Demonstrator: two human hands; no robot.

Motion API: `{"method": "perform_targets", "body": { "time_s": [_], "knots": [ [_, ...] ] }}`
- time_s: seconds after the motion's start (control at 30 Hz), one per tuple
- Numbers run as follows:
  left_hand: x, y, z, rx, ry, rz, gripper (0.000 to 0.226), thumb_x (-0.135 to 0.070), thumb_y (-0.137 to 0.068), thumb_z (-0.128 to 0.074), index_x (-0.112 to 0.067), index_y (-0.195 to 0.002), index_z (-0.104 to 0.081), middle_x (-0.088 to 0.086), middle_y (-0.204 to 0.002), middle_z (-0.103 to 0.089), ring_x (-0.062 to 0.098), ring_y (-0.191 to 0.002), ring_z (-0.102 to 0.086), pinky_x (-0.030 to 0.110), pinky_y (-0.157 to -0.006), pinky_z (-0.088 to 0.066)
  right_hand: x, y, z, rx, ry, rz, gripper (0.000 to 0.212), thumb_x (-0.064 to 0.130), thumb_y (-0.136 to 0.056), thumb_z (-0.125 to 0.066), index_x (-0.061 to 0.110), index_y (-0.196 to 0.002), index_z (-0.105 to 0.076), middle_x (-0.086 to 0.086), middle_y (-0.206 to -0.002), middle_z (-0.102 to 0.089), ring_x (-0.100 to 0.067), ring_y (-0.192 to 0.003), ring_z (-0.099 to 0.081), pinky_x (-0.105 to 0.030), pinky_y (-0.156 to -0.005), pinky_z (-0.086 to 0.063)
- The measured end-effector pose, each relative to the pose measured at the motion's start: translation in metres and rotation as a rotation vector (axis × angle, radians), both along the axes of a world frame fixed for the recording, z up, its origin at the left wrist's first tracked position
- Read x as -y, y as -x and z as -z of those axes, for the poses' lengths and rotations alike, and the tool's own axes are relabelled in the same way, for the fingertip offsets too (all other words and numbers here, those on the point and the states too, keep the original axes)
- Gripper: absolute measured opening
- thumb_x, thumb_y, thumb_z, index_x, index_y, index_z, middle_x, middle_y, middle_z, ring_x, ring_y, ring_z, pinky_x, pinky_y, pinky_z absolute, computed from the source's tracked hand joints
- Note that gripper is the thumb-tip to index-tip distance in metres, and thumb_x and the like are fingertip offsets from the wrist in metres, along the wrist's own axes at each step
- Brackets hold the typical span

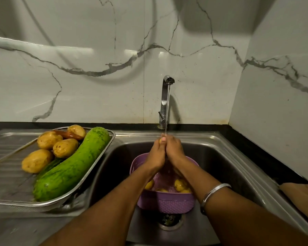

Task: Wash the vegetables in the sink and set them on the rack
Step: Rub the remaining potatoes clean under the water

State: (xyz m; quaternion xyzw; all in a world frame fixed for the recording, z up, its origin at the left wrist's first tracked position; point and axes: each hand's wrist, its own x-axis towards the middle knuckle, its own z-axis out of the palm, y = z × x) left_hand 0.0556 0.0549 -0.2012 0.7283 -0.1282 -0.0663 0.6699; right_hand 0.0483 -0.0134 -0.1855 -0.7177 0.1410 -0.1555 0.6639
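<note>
Left hand (156,153) and right hand (174,150): fingers pressed together around a potato (162,139) under tap (164,102) water, over purple basket (165,201) in sink (220,157). Rack (96,160), left: potatoes (49,139), gourd (73,166).

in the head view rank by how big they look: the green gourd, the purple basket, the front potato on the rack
1. green gourd, clearly largest
2. purple basket, though arms hide part of it
3. front potato, smallest
</note>
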Motion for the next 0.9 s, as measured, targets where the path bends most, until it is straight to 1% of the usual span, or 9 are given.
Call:
{"method": "perform_targets", "body": {
  "time_s": [0.13, 0.2, 0.33, 0.4, 0.53, 0.6, 0.67, 0.8, 0.9],
  "knots": [
    [-0.003, -0.008, 0.018, 0.409, -0.401, -0.025, 0.049, -0.055, -0.103, -0.026, -0.031, -0.145, -0.033, 0.010, -0.139, -0.049, 0.030, -0.123, -0.054, 0.049, -0.105, -0.044, 0.014, 0.001, -0.010, -0.240, -0.486, -0.047, 0.036, 0.031, -0.102, -0.046, 0.006, -0.101, -0.072, -0.016, -0.095, -0.074, -0.029, -0.095, -0.069, -0.042, -0.093, -0.056],
    [-0.004, -0.007, 0.018, 0.434, -0.455, -0.064, 0.041, -0.055, -0.104, -0.021, -0.029, -0.130, -0.040, 0.008, -0.125, -0.056, 0.028, -0.108, -0.059, 0.050, -0.096, -0.049, 0.015, -0.002, -0.007, -0.284, -0.497, -0.081, 0.036, 0.028, -0.101, -0.047, 0.004, -0.099, -0.073, -0.017, -0.094, -0.075, -0.030, -0.095, -0.070, -0.042, -0.094, -0.056],
    [0.004, 0.005, 0.000, -0.020, -0.217, -0.093, 0.059, -0.046, -0.108, -0.015, -0.004, -0.120, -0.055, 0.016, -0.096, -0.064, 0.027, -0.091, -0.061, 0.046, -0.092, -0.051, 0.007, -0.010, 0.003, -0.237, 0.038, -0.031, 0.039, 0.028, -0.107, -0.038, 0.003, -0.115, -0.066, -0.016, -0.105, -0.069, -0.029, -0.097, -0.066, -0.036, -0.082, -0.052],
    [0.001, 0.004, -0.005, -0.321, -0.053, -0.153, 0.067, -0.047, -0.108, -0.018, 0.004, -0.109, -0.061, 0.020, -0.087, -0.065, 0.030, -0.083, -0.062, 0.040, -0.077, -0.050, 0.004, -0.011, 0.007, -0.172, 0.332, -0.045, 0.038, 0.030, -0.109, -0.036, 0.009, -0.125, -0.062, -0.015, -0.120, -0.065, -0.027, -0.107, -0.062, -0.037, -0.091, -0.049],
    [-0.008, 0.008, -0.007, -0.438, -0.043, -0.102, 0.068, -0.054, -0.105, -0.017, -0.004, -0.082, -0.057, 0.011, -0.061, -0.054, 0.020, -0.056, -0.050, 0.028, -0.053, -0.040, 0.003, -0.006, 0.008, -0.047, 0.623, -0.086, 0.042, 0.028, -0.110, -0.034, 0.018, -0.146, -0.051, -0.009, -0.146, -0.056, -0.025, -0.129, -0.054, -0.032, -0.104, -0.040],
    [-0.002, 0.011, -0.007, -0.309, -0.011, -0.127, 0.060, -0.047, -0.108, -0.019, -0.003, -0.102, -0.059, 0.015, -0.088, -0.064, 0.025, -0.084, -0.062, 0.035, -0.075, -0.052, 0.004, -0.002, 0.007, 0.006, 0.452, -0.055, 0.039, 0.027, -0.110, -0.034, 0.015, -0.140, -0.056, -0.010, -0.136, -0.061, -0.023, -0.119, -0.058, -0.024, -0.091, -0.043],
    [0.002, 0.009, -0.001, -0.018, -0.096, -0.052, 0.052, -0.044, -0.109, -0.018, -0.010, -0.131, -0.051, 0.008, -0.122, -0.060, 0.021, -0.113, -0.057, 0.037, -0.101, -0.046, 0.005, 0.000, 0.000, -0.015, 0.099, -0.028, 0.035, 0.028, -0.109, -0.036, 0.010, -0.118, -0.064, -0.012, -0.110, -0.067, -0.021, -0.098, -0.061, -0.024, -0.075, -0.046],
    [-0.004, 0.002, 0.015, 0.443, -0.337, 0.028, 0.040, -0.046, -0.106, -0.026, -0.030, -0.142, -0.033, 0.002, -0.132, -0.046, 0.018, -0.114, -0.053, 0.039, -0.099, -0.046, 0.015, 0.005, -0.012, -0.191, -0.475, -0.053, 0.036, 0.032, -0.105, -0.046, 0.006, -0.103, -0.071, -0.014, -0.093, -0.072, -0.025, -0.090, -0.068, -0.038, -0.083, -0.056],
    [-0.003, -0.004, 0.017, 0.565, -0.390, -0.029, 0.043, -0.046, -0.106, -0.027, -0.033, -0.147, -0.027, 0.004, -0.129, -0.042, 0.019, -0.110, -0.054, 0.039, -0.094, -0.048, 0.017, 0.006, -0.014, -0.238, -0.614, -0.098, 0.036, 0.033, -0.102, -0.051, 0.005, -0.098, -0.073, -0.015, -0.089, -0.073, -0.028, -0.090, -0.069, -0.040, -0.085, -0.058]
  ]
}}
